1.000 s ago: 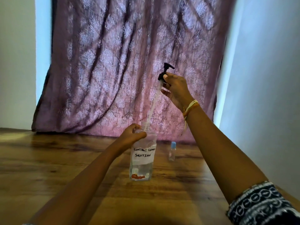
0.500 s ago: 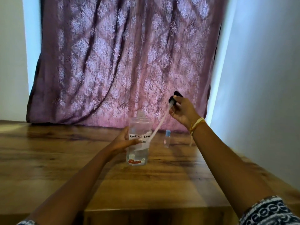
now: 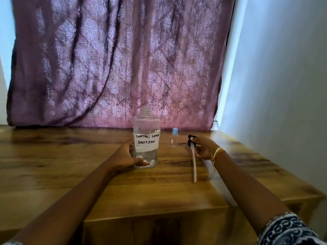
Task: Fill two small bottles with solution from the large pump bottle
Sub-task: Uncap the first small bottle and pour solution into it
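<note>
The large clear bottle (image 3: pixel 146 137) stands upright on the wooden table (image 3: pixel 70 165), its neck uncapped, with a white label reading "CONTACT LENS SOLUTION". My left hand (image 3: pixel 126 156) grips its lower part from the left. The black pump head with its long pale dip tube (image 3: pixel 193 161) lies on the table to the right, tube pointing toward me. My right hand (image 3: pixel 203 147) holds the pump head at its top end. One small clear bottle with a blue cap (image 3: pixel 174 137) stands between the large bottle and the pump.
A purple patterned curtain (image 3: pixel 115 64) hangs behind the table's far edge. A pale wall (image 3: pixel 283 85) runs along the right side. The table has a lower step at the front near me.
My right hand has brought the pump and its tube down from the air onto the table at the right. My left hand has slid lower on the large bottle.
</note>
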Motion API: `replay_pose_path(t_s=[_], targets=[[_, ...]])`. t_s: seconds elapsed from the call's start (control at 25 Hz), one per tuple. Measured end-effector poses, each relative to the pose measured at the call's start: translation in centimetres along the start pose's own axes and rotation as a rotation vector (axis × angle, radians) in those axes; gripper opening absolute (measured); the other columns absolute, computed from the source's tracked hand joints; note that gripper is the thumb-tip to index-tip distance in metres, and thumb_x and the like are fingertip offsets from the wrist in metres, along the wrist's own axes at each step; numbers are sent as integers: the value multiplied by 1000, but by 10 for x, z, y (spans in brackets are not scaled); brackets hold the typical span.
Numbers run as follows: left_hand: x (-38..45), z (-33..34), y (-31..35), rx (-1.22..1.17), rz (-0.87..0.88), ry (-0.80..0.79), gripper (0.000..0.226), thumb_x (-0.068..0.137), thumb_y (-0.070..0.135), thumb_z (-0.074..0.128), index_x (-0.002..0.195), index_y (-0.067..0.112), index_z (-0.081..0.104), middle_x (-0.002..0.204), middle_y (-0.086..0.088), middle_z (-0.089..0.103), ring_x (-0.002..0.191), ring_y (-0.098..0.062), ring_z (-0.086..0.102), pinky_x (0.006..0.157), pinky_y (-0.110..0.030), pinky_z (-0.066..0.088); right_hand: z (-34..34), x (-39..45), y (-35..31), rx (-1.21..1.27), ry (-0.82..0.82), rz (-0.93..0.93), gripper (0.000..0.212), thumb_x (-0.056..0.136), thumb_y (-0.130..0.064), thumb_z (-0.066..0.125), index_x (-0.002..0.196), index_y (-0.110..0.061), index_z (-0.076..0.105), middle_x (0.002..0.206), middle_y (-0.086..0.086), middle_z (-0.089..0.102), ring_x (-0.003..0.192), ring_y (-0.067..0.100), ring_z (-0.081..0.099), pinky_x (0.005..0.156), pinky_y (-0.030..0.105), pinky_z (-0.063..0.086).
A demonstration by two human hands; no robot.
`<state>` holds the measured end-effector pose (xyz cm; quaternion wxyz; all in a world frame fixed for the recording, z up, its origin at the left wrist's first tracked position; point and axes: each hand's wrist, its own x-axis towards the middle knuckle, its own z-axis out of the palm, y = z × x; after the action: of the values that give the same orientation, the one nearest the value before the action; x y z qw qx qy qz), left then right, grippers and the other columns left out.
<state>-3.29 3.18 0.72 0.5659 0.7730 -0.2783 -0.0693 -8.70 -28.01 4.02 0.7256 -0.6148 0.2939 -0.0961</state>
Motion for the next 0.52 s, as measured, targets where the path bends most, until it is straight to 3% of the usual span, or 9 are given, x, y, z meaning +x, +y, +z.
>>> replay_pose_path(t_s=[0.16, 0.24, 0.36, 0.44, 0.52], targets=[[15, 33, 12, 23, 25, -32, 81, 62, 7, 86, 132, 18, 47, 121, -1, 64, 106, -18, 63, 86, -32, 56, -33, 16, 0, -141, 81, -65, 31, 85, -12, 70, 111, -1, 57, 78, 13, 60, 61, 20, 54, 56, 30, 47], [26, 56, 23, 39, 38, -36, 73, 65, 8, 84, 129, 14, 48, 121, -1, 62, 105, -19, 61, 84, -28, 54, -52, 20, -2, -211, 149, -117, 23, 81, -10, 74, 94, -2, 58, 71, 12, 56, 55, 20, 51, 49, 29, 43], [49, 91, 40, 55, 51, -73, 74, 68, 8, 82, 131, 11, 45, 119, 4, 56, 106, -17, 56, 71, -16, 48, -75, 29, -6, -341, 250, -148, 31, 76, -15, 81, 74, -10, 50, 59, 6, 45, 48, 16, 42, 40, 24, 33], [62, 113, 45, 21, 60, -106, 81, 65, 8, 85, 134, 13, 43, 128, 1, 58, 111, -18, 57, 76, -20, 51, -85, 35, -6, -346, 276, -160, 29, 72, -13, 83, 83, -7, 57, 60, 7, 50, 49, 16, 46, 38, 22, 34], [71, 131, 44, 21, 65, -120, 86, 62, 10, 86, 135, 15, 43, 133, -5, 59, 115, -22, 58, 88, -33, 55, -91, 41, -4, -345, 282, -150, 34, 70, -12, 84, 94, -5, 61, 65, 9, 56, 53, 16, 51, 39, 21, 37]])
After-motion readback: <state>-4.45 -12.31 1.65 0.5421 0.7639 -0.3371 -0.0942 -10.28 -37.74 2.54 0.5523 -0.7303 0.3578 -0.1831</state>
